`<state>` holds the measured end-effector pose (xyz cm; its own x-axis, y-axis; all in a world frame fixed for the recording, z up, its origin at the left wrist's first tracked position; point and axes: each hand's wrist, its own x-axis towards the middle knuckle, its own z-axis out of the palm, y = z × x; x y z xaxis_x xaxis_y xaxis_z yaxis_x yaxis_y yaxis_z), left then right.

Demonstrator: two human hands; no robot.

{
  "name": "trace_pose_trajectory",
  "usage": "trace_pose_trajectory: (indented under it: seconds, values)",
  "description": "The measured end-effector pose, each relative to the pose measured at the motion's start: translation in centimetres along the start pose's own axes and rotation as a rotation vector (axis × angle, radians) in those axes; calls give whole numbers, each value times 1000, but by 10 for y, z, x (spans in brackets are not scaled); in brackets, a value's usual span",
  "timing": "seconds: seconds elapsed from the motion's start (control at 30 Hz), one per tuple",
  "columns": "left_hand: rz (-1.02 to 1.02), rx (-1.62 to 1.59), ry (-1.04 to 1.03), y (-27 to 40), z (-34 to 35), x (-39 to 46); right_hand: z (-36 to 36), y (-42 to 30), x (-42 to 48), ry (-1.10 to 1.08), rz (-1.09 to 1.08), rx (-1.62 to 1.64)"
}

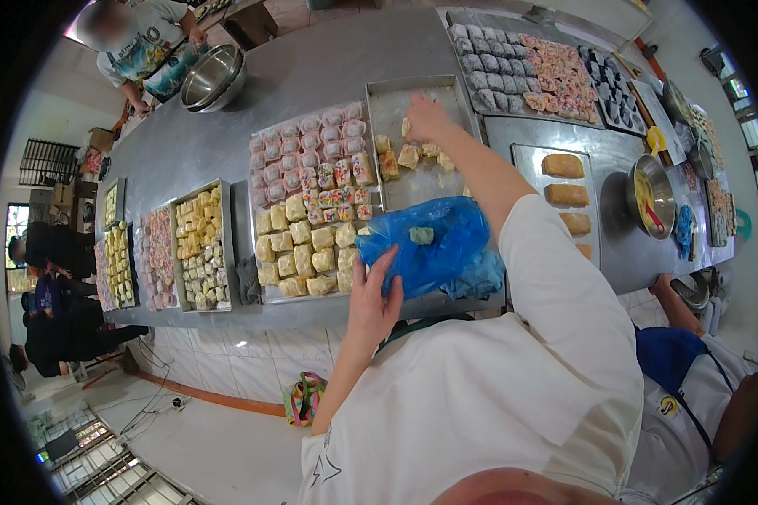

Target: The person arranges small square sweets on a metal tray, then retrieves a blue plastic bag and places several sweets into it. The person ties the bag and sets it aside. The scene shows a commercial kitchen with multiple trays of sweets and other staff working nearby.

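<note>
My right hand (pixel 427 118) reaches into a metal baking tray (pixel 388 192) at its far part, its fingers at a small coated cake piece (pixel 406 127); whether they grip it I cannot tell. Several yellowish cake pieces (pixel 409 156) lie in that tray. My left hand (pixel 379 287) rests with fingers apart at the left edge of a blue plastic bag (pixel 445 259), which lies over the tray's near end. A pale crumb-like piece (pixel 421 236) shows on the bag. Left of it, a full tray holds yellow-coated cakes (pixel 302 257), sprinkle-topped cakes (pixel 343 172) and pink-coated cakes (pixel 287 148) in rows.
A blue cloth (pixel 478 276) lies by the table's near edge. Loaf-like cakes (pixel 567 195) sit in a tray to the right, beside a steel bowl (pixel 652 197) with yellow filling. More filled trays (pixel 232 278) stand left. Stacked bowls (pixel 212 77) are near a person; another person stands at right.
</note>
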<state>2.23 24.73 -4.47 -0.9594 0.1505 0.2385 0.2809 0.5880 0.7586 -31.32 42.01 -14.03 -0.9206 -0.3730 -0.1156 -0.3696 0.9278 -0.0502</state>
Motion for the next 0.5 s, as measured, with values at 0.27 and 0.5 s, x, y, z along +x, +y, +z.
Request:
trace_pose_trajectory:
  seconds: [0.27, 0.5]
  values:
    - [-19, 115, 53, -16, 7, 2, -88, 2, -77, 271, -269, 463]
    - [-124, 97, 25, -4, 3, 14, -96, -40, -220, -156, -465, 804]
